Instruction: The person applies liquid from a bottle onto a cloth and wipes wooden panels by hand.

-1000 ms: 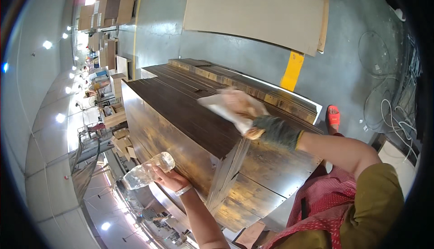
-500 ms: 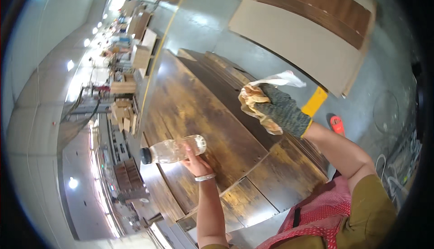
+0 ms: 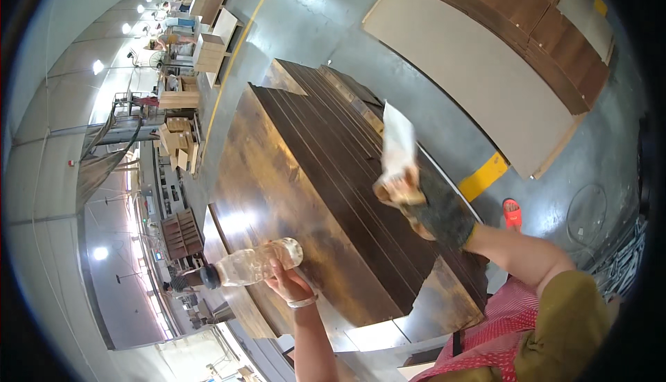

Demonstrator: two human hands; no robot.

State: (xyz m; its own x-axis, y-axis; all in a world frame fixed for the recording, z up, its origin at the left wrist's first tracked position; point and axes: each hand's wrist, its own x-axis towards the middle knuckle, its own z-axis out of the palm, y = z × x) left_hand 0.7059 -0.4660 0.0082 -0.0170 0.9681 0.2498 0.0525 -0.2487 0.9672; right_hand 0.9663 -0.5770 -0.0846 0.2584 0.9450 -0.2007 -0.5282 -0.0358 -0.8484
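In my bare left hand (image 3: 288,285) is a clear plastic bottle (image 3: 253,262), tipped on its side with the dark cap pointing left. Pale liquid shows inside it. The bottle is over a stack of brown wood-grain panels (image 3: 263,167), whose dark edges face right. A dark grey knit glove covers my right hand (image 3: 444,212), which is closed around a stained white cloth (image 3: 399,149). The cloth's loose end stands up beyond the fingers, beside the stack's edges. Motion blurs the glove and cloth somewhat.
Another stack of brown panels (image 3: 513,14) lies at the far right on a pale board (image 3: 472,70). Yellow tape (image 3: 483,177) marks the grey floor near a red slipper (image 3: 512,214). Cartons and wooden pieces (image 3: 179,139) stand along the left, with people at work farther off.
My view has shifted, showing more of the stack's side edges. The right hand's cloth has swung from spread sideways to upright. The bottle appears slightly lower, still in my left hand.
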